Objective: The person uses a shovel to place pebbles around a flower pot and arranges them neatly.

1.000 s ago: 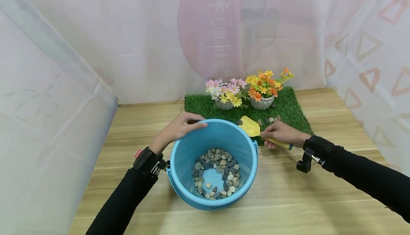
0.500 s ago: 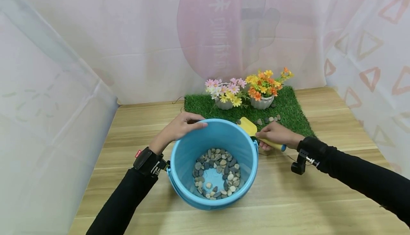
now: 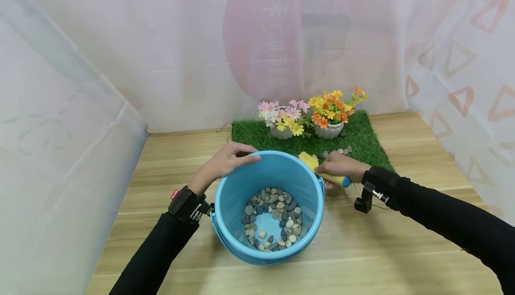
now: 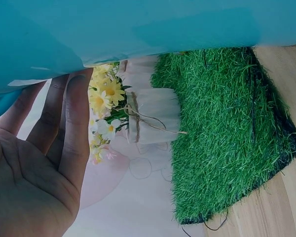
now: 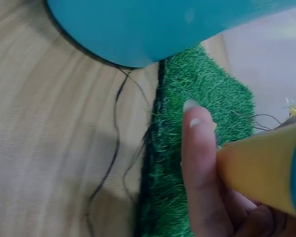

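Observation:
A large blue bucket (image 3: pixel 277 170) stands on the table, with grey and pale pebbles (image 3: pixel 291 225) ringing a bare patch of its floor. My left hand (image 3: pixel 225 162) grips the bucket's far left rim; in the left wrist view its fingers lie along the blue wall. Right of the bucket, my right hand (image 3: pixel 343 166) holds a small yellow shovel (image 3: pixel 308 159) by its yellow, blue-ended handle (image 5: pixel 266 165). The blade points away to the left beside the bucket's far right rim, over the grass mat (image 3: pixel 368 145). Part of the blade is hidden behind the rim.
Two pots of artificial flowers stand on the mat: pink and yellow daisies (image 3: pixel 283 116), and orange and yellow blooms (image 3: pixel 331 109). Several loose pebbles (image 3: pixel 342 151) lie on the grass beyond my right hand. Dark threads (image 5: pixel 116 133) trail from the mat's edge. Printed cloth (image 3: pixel 193 62) hangs behind.
My right hand has moved left toward the bucket with the shovel, whose blade is now partly behind the rim. The left hand and bucket stay put.

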